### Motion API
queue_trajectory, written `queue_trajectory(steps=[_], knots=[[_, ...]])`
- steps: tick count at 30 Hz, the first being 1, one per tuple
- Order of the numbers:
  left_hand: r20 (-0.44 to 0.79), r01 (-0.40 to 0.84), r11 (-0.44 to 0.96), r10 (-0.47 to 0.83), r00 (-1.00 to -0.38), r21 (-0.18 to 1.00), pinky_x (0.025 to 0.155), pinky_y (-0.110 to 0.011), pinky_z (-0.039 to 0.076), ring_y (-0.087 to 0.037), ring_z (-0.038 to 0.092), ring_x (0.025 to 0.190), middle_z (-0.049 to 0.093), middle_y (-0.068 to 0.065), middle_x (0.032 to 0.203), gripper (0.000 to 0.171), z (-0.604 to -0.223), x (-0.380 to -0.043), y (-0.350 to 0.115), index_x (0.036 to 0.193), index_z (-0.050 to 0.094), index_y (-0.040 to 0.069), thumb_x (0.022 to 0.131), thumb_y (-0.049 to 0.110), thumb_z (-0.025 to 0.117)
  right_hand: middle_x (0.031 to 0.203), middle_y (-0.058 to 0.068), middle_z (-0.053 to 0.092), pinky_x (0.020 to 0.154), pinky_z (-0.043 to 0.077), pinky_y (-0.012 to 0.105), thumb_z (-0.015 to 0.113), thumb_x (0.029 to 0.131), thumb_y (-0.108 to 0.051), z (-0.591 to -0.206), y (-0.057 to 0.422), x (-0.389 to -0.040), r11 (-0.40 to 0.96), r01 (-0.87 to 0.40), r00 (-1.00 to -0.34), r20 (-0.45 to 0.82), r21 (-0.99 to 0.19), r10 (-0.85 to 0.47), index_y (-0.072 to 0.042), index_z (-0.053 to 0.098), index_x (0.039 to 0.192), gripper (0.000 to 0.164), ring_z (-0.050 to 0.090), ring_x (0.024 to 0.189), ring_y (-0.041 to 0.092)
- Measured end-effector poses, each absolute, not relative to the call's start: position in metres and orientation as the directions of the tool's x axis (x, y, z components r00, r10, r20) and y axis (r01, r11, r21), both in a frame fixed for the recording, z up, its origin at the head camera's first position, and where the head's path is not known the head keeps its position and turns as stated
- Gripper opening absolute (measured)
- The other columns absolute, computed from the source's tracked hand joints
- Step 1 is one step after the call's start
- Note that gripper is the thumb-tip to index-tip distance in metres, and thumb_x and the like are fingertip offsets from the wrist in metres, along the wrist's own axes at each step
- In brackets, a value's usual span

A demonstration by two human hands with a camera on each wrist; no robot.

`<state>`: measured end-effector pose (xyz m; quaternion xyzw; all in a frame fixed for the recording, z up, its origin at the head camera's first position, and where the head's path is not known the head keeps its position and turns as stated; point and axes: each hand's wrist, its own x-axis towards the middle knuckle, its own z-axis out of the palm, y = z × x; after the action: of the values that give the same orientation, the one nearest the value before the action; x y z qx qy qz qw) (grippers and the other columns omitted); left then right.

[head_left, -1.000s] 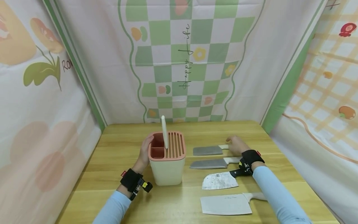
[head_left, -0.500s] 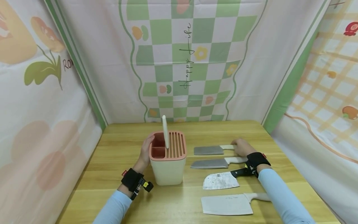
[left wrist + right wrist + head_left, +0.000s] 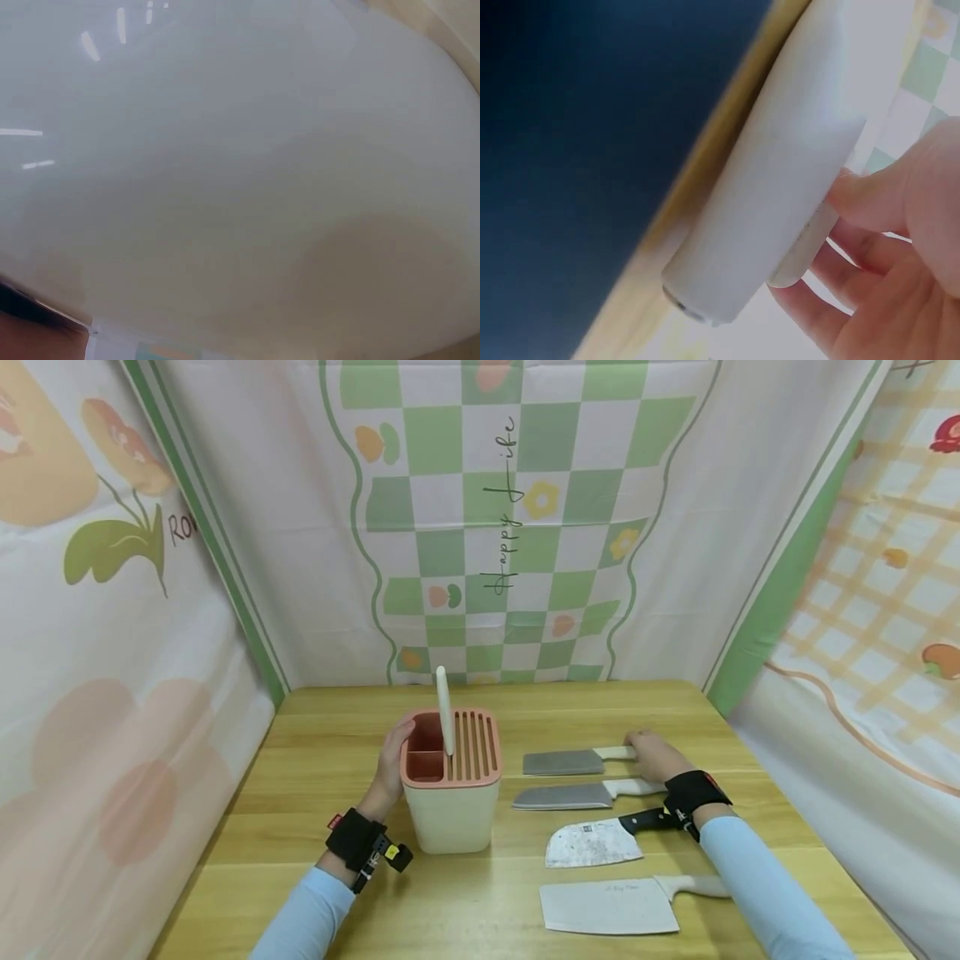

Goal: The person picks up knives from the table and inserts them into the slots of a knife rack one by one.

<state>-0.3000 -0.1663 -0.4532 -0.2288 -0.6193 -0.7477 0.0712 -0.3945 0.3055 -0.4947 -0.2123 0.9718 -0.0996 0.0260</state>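
A cream knife block (image 3: 453,818) with a pink slotted top stands upright on the wooden table. My left hand (image 3: 390,764) holds its left side, fingertips at the rim; its pale wall (image 3: 225,150) fills the left wrist view. One white-handled knife (image 3: 445,714) stands in the block, its blade hidden. At the right, my right hand (image 3: 656,756) grips the cream handle of the farthest small cleaver (image 3: 564,762), which lies flat, blade pointing left. In the right wrist view, thumb and fingers are around that handle (image 3: 806,247), behind a nearer white handle (image 3: 765,180).
Nearer me lie a white-handled kitchen knife (image 3: 562,797), a black-handled knife (image 3: 592,845) with a stained blade, and a large white-handled cleaver (image 3: 607,906). My right forearm (image 3: 765,877) passes close by their handles. Patterned curtains (image 3: 495,527) surround the table.
My right hand has moved slightly right along the farthest cleaver's handle, and its fingers have closed on it. The left hand stays on the knife block.
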Motion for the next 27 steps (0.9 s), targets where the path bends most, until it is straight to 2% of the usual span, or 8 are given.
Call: queue_trajectory(steps=[5,11,17,23,27], knots=[[0.427,0.385,-0.221,0.186,-0.885,0.896,0.08,-0.024,0.055,-0.026,0.059,0.103,0.063,0.002,0.111,0.053,-0.453,-0.299,-0.165,0.131,0.044,-0.012,0.107,0.03,0.025,0.114,0.026,0.059,0.085,0.051,0.051,0.072,0.084,0.001,-0.49,0.307,-0.388,0.885,-0.438,-0.897,0.017,-0.16,-0.441,0.006,0.058,0.12,0.039,0.058,0.104,0.042],[0.434,0.397,-0.222,0.152,-0.888,0.891,0.084,-0.025,0.054,-0.016,0.059,0.105,0.063,0.004,0.113,0.052,-0.454,-0.293,-0.171,0.131,0.045,-0.012,0.107,0.031,0.028,0.114,0.025,0.06,0.09,0.05,0.053,0.059,0.085,0.015,-0.48,0.3,-0.387,0.836,-0.519,-0.855,0.093,-0.18,-0.511,0.005,0.059,0.122,0.038,0.057,0.107,0.044],[0.454,0.415,-0.226,0.159,-0.877,0.881,0.083,-0.025,0.055,-0.017,0.06,0.104,0.063,0.002,0.113,0.051,-0.455,-0.294,-0.172,0.131,0.045,-0.013,0.108,0.028,0.026,0.114,0.023,0.061,0.089,0.051,0.051,0.058,0.092,0.01,-0.468,0.3,-0.386,0.788,-0.56,-0.828,0.16,-0.257,-0.537,0.006,0.059,0.124,0.032,0.058,0.106,0.042],[0.45,0.405,-0.24,0.176,-0.876,0.882,0.085,-0.029,0.055,-0.019,0.06,0.106,0.063,0.001,0.115,0.054,-0.455,-0.297,-0.168,0.131,0.044,-0.014,0.107,0.032,0.029,0.114,0.025,0.063,0.089,0.05,0.055,0.059,0.091,0.01,-0.457,0.307,-0.377,0.747,-0.606,-0.794,0.266,-0.274,-0.546,0.008,0.059,0.121,0.029,0.059,0.106,0.044],[0.452,0.405,-0.245,0.18,-0.874,0.881,0.086,-0.029,0.056,-0.019,0.06,0.106,0.063,0.0,0.115,0.055,-0.455,-0.298,-0.166,0.131,0.043,-0.015,0.107,0.032,0.029,0.113,0.023,0.064,0.086,0.052,0.053,0.06,0.093,0.006,-0.451,0.31,-0.372,0.739,-0.609,-0.788,0.329,-0.289,-0.52,0.007,0.058,0.12,0.027,0.061,0.104,0.041]])
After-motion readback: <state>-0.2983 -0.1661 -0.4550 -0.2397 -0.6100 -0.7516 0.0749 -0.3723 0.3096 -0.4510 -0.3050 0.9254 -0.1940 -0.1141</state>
